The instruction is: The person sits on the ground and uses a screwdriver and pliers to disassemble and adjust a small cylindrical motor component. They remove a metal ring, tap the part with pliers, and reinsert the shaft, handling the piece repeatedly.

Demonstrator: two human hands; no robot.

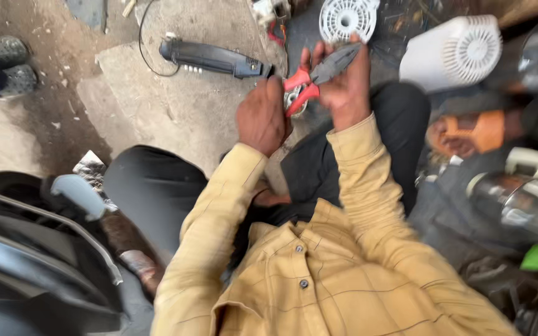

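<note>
Above our lap, over the concrete floor, we hold our 2 hands close together. Our right hand has its grip closed around a pair of pliers with red handles and dark jaws; the jaws point up and to the right, past our fingertips, while the red handles slant down to the left toward our other hand. Our left hand is curled with its grip tight on a small metallic part, which sits just between the 2 hands and touches the red handles; most of it is hidden, so we cannot tell its shape. Our yellow checked shirt fills the near middle of the scene, and our dark trousers spread to either side. On the far floor, left of the hands, lies a long black power tool with a cable. Farther off, a white round grille lies flat, and to its right a white vented housing rests on its side. At the far left we see a pair of dark shoes belonging to another person, well apart from us.
</note>
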